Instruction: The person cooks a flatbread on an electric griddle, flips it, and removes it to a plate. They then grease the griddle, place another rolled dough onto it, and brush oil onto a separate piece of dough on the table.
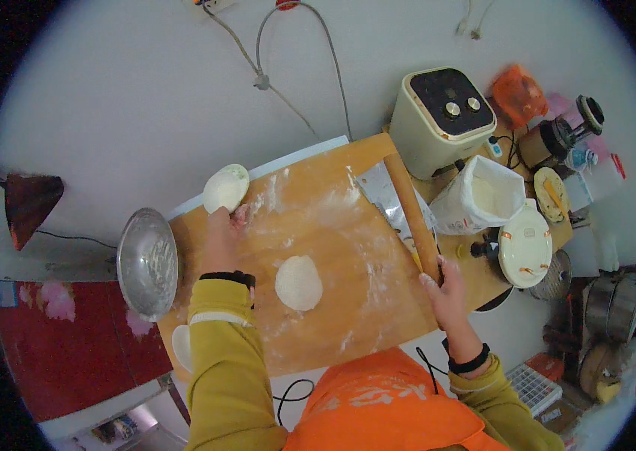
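Across a wooden board [346, 242] dusted with flour, my left hand [225, 234] reaches to a small bowl of flour [226, 189] at the far left edge. Its fingers are partly hidden and blurred, so their grip cannot be told. My right hand [446, 290] grips the near end of a wooden rolling pin [412, 208], which lies slanted along the board's right side, over a metal blade [382, 191]. Between my hands, a flattened round of dough [298, 283] rests on the board.
A metal basin [147, 264] stands left of the board, with a white bowl [181, 345] near the lower left corner. To the right are an open flour bag [478, 194], a cream air fryer [442, 121], a cream lid [525, 245] and a plate with food [551, 194].
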The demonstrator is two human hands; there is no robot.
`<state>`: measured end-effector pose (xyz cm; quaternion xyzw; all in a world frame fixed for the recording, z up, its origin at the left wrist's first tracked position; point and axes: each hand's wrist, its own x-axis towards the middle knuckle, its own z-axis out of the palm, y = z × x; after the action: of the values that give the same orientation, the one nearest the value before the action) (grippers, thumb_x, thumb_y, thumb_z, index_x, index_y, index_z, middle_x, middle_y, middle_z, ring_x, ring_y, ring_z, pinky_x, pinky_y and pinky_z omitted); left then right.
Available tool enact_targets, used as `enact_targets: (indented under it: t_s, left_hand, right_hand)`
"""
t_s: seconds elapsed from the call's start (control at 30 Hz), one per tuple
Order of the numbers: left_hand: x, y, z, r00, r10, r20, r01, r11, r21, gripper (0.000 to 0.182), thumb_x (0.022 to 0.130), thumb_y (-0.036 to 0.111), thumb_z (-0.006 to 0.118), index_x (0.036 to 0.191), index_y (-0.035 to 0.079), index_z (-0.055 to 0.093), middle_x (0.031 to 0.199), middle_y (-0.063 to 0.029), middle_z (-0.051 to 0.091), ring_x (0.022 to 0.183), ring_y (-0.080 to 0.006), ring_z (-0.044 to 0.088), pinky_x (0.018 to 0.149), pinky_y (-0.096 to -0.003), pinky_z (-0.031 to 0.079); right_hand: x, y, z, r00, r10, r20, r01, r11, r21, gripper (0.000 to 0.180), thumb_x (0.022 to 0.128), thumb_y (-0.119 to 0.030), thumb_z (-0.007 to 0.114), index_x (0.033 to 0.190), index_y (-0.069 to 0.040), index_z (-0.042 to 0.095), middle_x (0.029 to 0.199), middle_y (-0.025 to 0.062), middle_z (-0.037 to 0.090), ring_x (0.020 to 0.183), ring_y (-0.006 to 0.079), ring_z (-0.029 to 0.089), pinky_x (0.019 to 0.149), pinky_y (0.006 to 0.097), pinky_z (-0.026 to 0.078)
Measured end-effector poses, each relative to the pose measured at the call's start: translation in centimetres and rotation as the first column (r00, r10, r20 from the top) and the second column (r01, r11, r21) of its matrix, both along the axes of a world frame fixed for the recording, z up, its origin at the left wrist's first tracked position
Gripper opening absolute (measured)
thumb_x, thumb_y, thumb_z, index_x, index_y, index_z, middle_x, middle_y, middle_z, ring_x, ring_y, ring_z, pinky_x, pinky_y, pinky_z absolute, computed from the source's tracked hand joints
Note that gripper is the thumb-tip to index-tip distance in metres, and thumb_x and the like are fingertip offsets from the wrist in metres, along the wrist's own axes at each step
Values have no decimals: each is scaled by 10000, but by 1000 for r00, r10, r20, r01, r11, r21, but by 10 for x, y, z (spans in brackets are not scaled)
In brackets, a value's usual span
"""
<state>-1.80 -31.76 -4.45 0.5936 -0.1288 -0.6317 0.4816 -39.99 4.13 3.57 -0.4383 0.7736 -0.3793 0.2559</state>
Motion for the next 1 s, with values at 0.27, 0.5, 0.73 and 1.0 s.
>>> enact_targets:
  t_s: [0.27, 0.5, 0.73, 1.0]
  left_hand:
    - [9, 85, 22, 935, -318, 161, 281, 935, 216, 363, 962, 60, 474, 1286, -101, 447, 1018, -267, 657, 836, -313, 692, 606, -329, 587]
    - [-18, 126, 66, -35, -54, 998, 515, 855, 64, 375, 877, 145, 631, 1185, -66, 590, 1230, -265, 603, 1110, -393, 604, 924, -457, 501]
    - [-27, 78, 50, -307, -190, 932, 757, 545, 361, 362, 827, 134, 638, 1173, 28, 645, 1198, -262, 625, 1091, -423, 598, 963, -503, 473]
    - [-2, 34, -6, -346, -288, 893, 695, 561, 450, 347, 833, 107, 614, 1175, 66, 657, 1155, -251, 644, 1017, -423, 632, 862, -475, 510]
  right_hand:
    - [5, -4, -7, 991, -7, 133, 22, 994, -110, 390, 806, -93, 696, 1161, 20, 582, 1016, 166, 550, 953, 298, 557, 836, 398, 451]
    - [10, -7, 13, 961, 66, 270, -53, 997, -54, 349, 814, -94, 697, 1126, 28, 598, 993, 176, 600, 926, 323, 592, 811, 402, 467]
    - [9, -2, 2, 979, 157, 126, -162, 986, 28, 423, 824, -153, 711, 1193, 17, 597, 978, 178, 616, 912, 343, 603, 821, 406, 481]
    - [-1, 8, -2, 974, 94, 208, -89, 995, -34, 368, 845, -129, 711, 1148, 26, 572, 1035, 151, 556, 983, 272, 551, 861, 372, 451]
